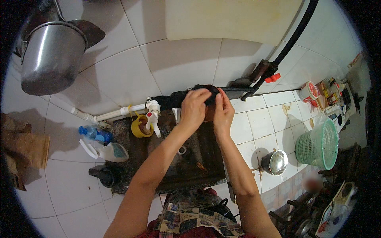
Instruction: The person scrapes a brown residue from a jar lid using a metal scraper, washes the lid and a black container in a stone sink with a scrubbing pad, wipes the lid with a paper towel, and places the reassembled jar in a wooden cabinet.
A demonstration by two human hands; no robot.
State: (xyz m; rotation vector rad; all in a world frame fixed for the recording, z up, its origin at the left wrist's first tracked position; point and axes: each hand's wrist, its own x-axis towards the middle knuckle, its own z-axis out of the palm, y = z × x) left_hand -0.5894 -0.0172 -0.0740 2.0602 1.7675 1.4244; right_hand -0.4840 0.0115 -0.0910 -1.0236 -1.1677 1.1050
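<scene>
My left hand (194,107) and my right hand (223,114) are raised close together at the back of a dark stone sink (190,178). Both sets of fingers grip a soft black item (212,89), which looks like cloth; my fingers cover part of it. Just behind, more black material (171,99) lies along the wall pipe, and I cannot tell whether the two are one piece. A white plastic tap (153,114) stands to the left of my hands. Under it, a yellow plastic mug (141,126) hangs near the pipe.
Left of the sink are a blue bottle (96,134), a white spray bottle (111,151) and a black container (104,175). A metal pot (53,59) hangs upper left. On the tiled counter (259,125) stand a metal bowl (275,162) and a green plastic basket (306,147). A red-handled valve (272,78) juts from the black pipe.
</scene>
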